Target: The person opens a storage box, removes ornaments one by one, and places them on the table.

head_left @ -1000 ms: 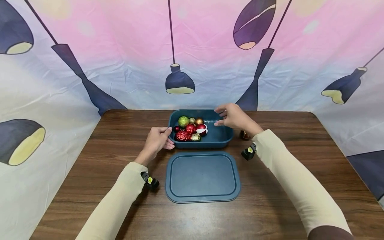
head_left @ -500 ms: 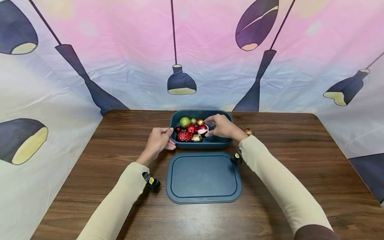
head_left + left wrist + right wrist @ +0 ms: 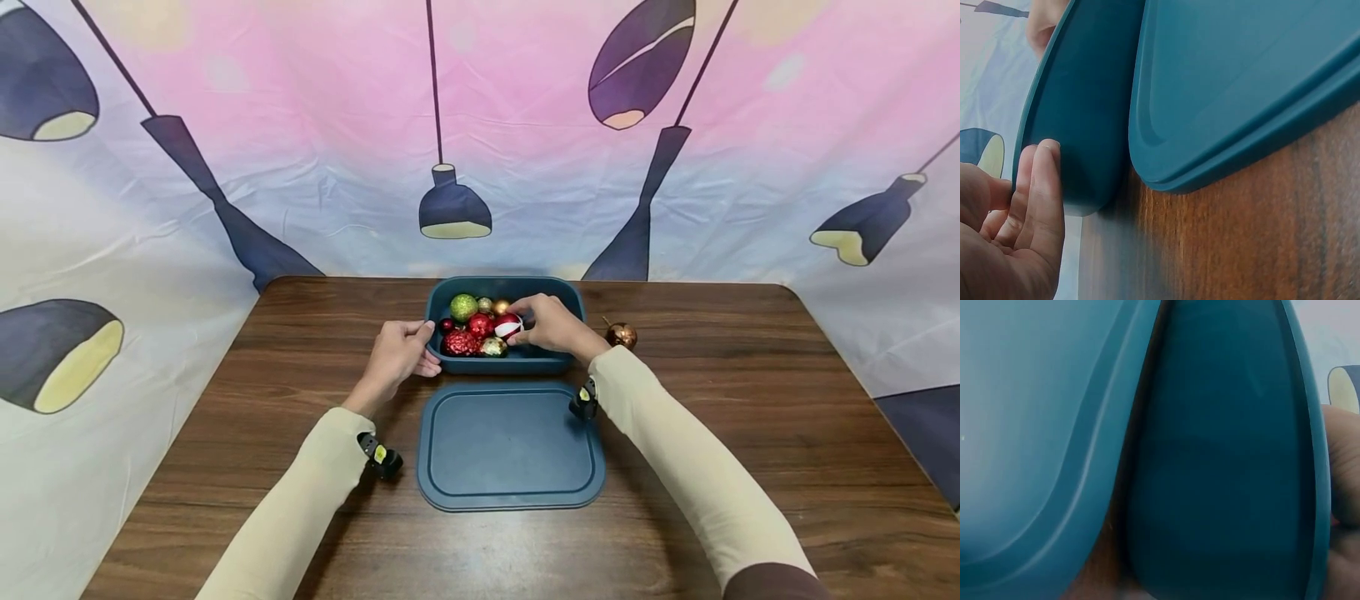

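Note:
In the head view a dark teal box (image 3: 489,365) stands at the table's back edge with several Christmas balls in its left part. My left hand (image 3: 396,354) holds the box's left end, thumb at the rim and fingers along the outer wall, as the left wrist view also shows. Inside the box, my right hand (image 3: 551,323) has thumb and fingers about a red and white Christmas ball (image 3: 507,326). Around it lie a green ball (image 3: 463,307), a red glitter ball (image 3: 460,342) and a gold ball (image 3: 492,347). In the right wrist view the box wall hides that grasp.
A flat teal lid (image 3: 512,446) lies on the wooden table (image 3: 487,554) in front of the box. Right of the box sits a copper-coloured ball (image 3: 621,335). A printed cloth (image 3: 360,167) hangs behind the table's back edge.
My right hand has moved left and down into the box, from its right side to the red and white ball, and closed about it. The left hand has stayed at the box's left end.

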`<state>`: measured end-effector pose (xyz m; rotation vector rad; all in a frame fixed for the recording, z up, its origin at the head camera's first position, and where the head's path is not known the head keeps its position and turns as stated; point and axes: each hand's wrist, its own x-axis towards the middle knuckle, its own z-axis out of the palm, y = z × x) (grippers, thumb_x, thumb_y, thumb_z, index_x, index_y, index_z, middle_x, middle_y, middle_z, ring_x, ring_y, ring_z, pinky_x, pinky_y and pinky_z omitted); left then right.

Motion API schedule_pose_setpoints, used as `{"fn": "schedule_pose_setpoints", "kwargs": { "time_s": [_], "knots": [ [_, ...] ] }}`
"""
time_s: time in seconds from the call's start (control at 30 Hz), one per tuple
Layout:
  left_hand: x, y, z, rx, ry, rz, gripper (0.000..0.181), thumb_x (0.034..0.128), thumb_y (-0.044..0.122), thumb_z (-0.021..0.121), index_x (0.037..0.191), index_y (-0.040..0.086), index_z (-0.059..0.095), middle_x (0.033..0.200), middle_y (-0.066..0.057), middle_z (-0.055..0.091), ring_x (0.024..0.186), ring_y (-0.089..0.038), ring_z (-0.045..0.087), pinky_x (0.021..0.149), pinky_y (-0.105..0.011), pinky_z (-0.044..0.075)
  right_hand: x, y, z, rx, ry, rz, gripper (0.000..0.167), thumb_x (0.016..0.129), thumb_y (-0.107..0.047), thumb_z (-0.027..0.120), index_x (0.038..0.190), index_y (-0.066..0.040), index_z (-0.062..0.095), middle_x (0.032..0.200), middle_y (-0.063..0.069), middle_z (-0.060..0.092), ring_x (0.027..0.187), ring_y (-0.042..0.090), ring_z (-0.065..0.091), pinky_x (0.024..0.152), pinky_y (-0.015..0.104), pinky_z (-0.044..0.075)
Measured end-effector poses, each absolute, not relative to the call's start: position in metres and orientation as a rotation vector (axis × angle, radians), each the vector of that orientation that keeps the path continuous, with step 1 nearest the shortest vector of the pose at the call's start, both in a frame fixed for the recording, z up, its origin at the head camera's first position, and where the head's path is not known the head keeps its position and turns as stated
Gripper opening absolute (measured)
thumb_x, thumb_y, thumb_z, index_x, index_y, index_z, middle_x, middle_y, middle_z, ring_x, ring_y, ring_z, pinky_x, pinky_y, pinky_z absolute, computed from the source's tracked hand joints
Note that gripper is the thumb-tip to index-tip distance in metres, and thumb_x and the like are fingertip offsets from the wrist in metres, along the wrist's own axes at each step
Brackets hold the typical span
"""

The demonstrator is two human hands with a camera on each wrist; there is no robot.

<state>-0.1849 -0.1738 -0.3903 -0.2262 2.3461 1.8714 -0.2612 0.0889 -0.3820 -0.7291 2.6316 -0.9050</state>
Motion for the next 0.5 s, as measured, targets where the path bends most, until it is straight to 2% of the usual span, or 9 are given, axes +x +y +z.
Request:
{"fn": "schedule_pose_setpoints", "kwargs": {
  "time_s": [0.1, 0.2, 0.3, 0.5],
  "knots": [
    [-0.1846, -0.1737, -0.3904, -0.218, 2.351, 1.870, 0.044, 0.1088, 0.024, 0.050, 0.144, -0.002, 0.053, 0.067, -0.012, 0.069, 0.053, -0.017, 0.069, 0.060, -0.035, 0.064, -0.2607, 0.0889, -0.3820, -0.722, 2.633, -0.906, 0.056, 0.091, -0.018, 0.079, 0.140, -0.003, 0.059, 0.138, 0.020, 0.059, 0.104, 0.027, 0.065, 0.072, 0.033, 0.052],
    [-0.1848, -0.1734, -0.3906, -0.213, 2.358, 1.868, 0.044, 0.1089, 0.024, 0.050, 0.144, -0.002, 0.053, 0.067, -0.012, 0.069, 0.053, -0.017, 0.069, 0.059, -0.035, 0.064, -0.2599, 0.0896, -0.3806, -0.725, 2.635, -0.908, 0.055, 0.091, -0.017, 0.079, 0.140, -0.002, 0.060, 0.138, 0.020, 0.060, 0.096, 0.026, 0.067, 0.067, 0.030, 0.050],
    [-0.1851, -0.1731, -0.3910, -0.217, 2.362, 1.862, 0.044, 0.1090, 0.025, 0.050, 0.144, -0.002, 0.053, 0.068, -0.012, 0.069, 0.053, -0.016, 0.069, 0.060, -0.035, 0.064, -0.2590, 0.0909, -0.3784, -0.737, 2.640, -0.915, 0.053, 0.091, -0.015, 0.079, 0.139, -0.002, 0.061, 0.135, 0.020, 0.061, 0.097, 0.026, 0.068, 0.066, 0.029, 0.052],
    [-0.1842, -0.1734, -0.3912, -0.219, 2.366, 1.853, 0.044, 0.1091, 0.025, 0.049, 0.144, -0.002, 0.054, 0.067, -0.012, 0.069, 0.053, -0.016, 0.069, 0.059, -0.034, 0.064, -0.2584, 0.0962, -0.3738, -0.776, 2.658, -0.933, 0.050, 0.090, -0.013, 0.079, 0.136, 0.000, 0.062, 0.128, 0.019, 0.065, 0.100, 0.028, 0.069, 0.073, 0.032, 0.056]
  ]
}}
